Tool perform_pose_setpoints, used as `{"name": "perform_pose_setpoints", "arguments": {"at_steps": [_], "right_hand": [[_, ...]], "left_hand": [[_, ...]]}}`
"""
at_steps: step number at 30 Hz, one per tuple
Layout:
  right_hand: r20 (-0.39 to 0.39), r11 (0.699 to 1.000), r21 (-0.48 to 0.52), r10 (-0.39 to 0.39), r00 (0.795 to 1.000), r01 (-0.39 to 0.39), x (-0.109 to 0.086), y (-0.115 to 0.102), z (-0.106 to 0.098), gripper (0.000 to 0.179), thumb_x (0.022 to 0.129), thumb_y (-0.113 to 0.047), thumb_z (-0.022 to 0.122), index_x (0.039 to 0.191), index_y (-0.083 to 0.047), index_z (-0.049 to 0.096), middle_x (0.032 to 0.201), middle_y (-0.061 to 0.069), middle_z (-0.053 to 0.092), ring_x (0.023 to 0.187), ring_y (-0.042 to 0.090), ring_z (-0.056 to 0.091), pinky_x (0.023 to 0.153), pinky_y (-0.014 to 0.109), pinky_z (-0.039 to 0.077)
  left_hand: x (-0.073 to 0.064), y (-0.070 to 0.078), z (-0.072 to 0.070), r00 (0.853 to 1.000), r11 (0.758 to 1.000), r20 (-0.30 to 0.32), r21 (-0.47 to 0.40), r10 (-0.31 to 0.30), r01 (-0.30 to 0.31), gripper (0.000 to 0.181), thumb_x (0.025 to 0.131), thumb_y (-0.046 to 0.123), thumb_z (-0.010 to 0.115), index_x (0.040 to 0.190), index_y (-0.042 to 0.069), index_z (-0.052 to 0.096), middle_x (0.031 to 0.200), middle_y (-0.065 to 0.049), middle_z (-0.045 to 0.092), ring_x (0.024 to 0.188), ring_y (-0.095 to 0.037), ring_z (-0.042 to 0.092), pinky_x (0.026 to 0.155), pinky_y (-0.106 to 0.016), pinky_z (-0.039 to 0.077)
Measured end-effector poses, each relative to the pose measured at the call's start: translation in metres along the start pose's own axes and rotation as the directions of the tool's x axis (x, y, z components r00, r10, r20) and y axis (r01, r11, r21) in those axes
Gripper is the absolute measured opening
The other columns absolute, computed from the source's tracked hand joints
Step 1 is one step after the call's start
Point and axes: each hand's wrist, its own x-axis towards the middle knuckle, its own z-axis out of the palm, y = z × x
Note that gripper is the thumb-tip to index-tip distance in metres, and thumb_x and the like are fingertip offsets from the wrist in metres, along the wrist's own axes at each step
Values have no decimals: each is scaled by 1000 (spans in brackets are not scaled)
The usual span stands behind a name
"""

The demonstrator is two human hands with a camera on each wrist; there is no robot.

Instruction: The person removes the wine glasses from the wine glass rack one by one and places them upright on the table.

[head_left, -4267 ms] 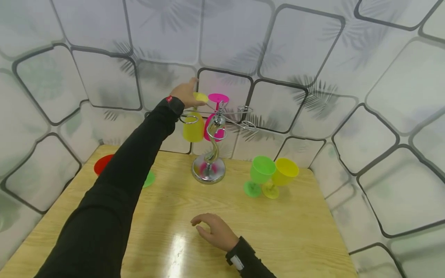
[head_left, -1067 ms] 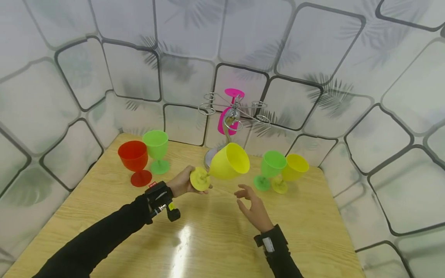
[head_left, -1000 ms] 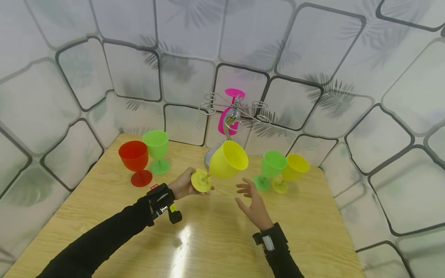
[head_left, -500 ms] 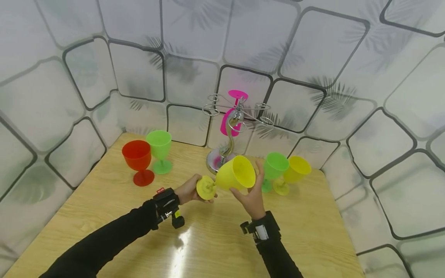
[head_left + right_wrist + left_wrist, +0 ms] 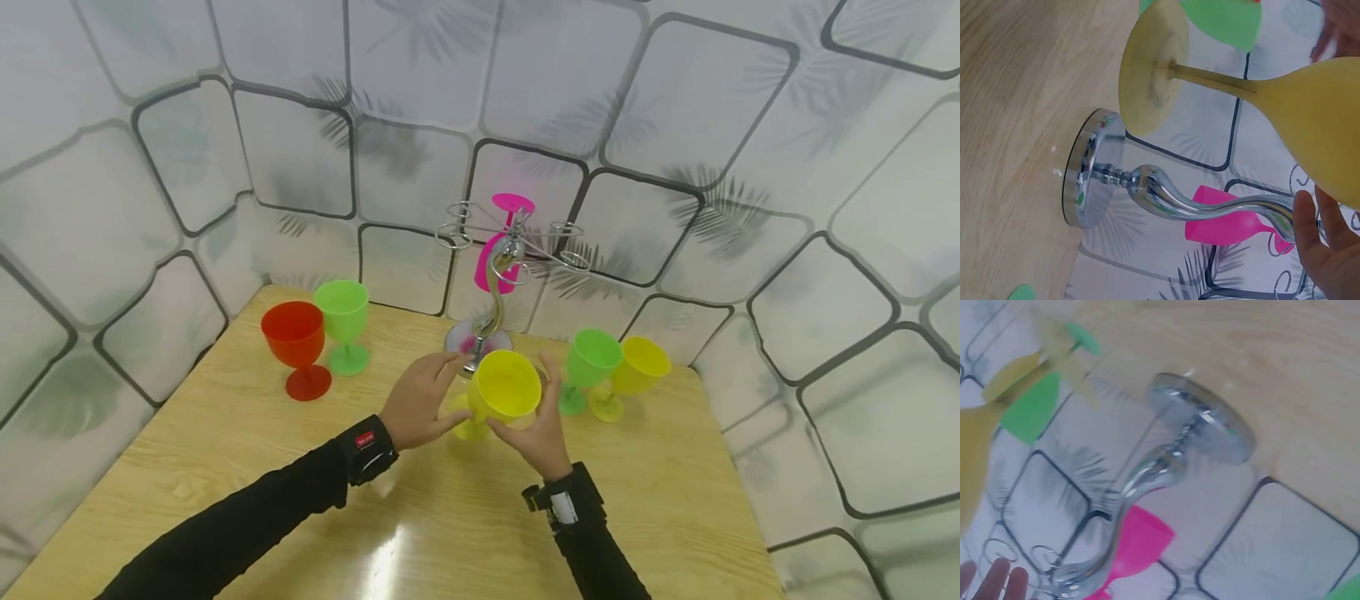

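A yellow goblet [image 5: 507, 385] is upright between my two hands over the middle of the table. My right hand [image 5: 542, 437] holds its bowl from the right, thumb in front and fingers behind. In the right wrist view the goblet's foot [image 5: 1150, 75] appears clear of the tabletop. Just left of the bowl is my left hand [image 5: 420, 403], its fingers extended and its thumb close to the goblet; whether they touch I cannot tell. Behind stands a chrome goblet rack [image 5: 495, 312] with wire rings, a magenta goblet [image 5: 513, 202] hanging upside down from it.
On the left of the wooden table [image 5: 300, 500] stand a red goblet [image 5: 295, 335] and a green goblet [image 5: 345, 310]. To the right are another green goblet [image 5: 592, 358] and a second yellow goblet [image 5: 640, 367]. A patterned wall [image 5: 405, 179] closes off the back and sides.
The yellow goblet came off the rack in my left hand and has turned from tilted to upright. My right hand has taken its bowl, and my left hand has let go of the foot.
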Motion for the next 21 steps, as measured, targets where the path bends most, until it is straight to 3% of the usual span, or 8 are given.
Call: {"name": "perform_pose_setpoints", "arguments": {"at_steps": [2,5,10,14,16,17,21], "right_hand": [[37,1000,-7,26,999,-25,-2,0,2,109,64,1,80,147,0,9,133,27,42,120,33,46,100,63,36],[98,998,-7,65,993,-65,-5,0,7,108,65,0,80,148,-2,10,136,27,41,124,36,42,103,65,32],[170,989,-5,146,975,-148,-6,-7,12,105,68,-1,78,148,-4,9,138,30,40,127,40,39,103,67,29],[198,992,-64,116,973,-105,-3,-22,13,106,68,-2,78,146,4,7,137,34,40,125,45,41,101,65,34],[204,993,-74,104,973,-91,-3,-25,13,107,69,-3,78,147,3,4,137,34,39,124,45,41,100,64,35],[205,994,-70,95,974,-82,-4,-24,13,108,69,-4,78,147,3,4,138,34,38,124,46,41,100,64,35],[197,993,-31,114,974,-110,-9,-21,9,106,70,-1,77,147,4,3,138,36,35,122,48,42,100,66,34]], "left_hand": [[5,7,-4,998,999,-48,-33,37,-39,87,70,54,70,133,-1,46,124,-16,58,112,-29,55,96,-46,48],[11,15,-7,998,993,-40,-108,45,-49,102,62,59,73,137,-3,41,126,-15,58,110,-26,56,94,-44,50],[15,24,-13,998,994,59,-112,-13,20,106,57,60,76,136,-3,43,115,-12,64,99,-23,60,86,-40,54],[12,21,-15,985,987,118,-83,-127,137,97,59,56,76,132,-2,48,110,-11,65,93,-22,61,77,-37,56],[8,14,-19,962,968,147,-69,-230,242,93,63,54,75,133,-1,48,113,-13,64,93,-23,62,75,-38,57],[6,9,-21,943,951,159,-56,-291,303,92,64,53,74,134,-1,48,115,-14,63,94,-25,62,75,-40,57],[-8,-17,-37,847,863,184,13,-499,506,88,69,52,71,135,-1,45,124,-22,57,95,-34,61,74,-47,57]]}}
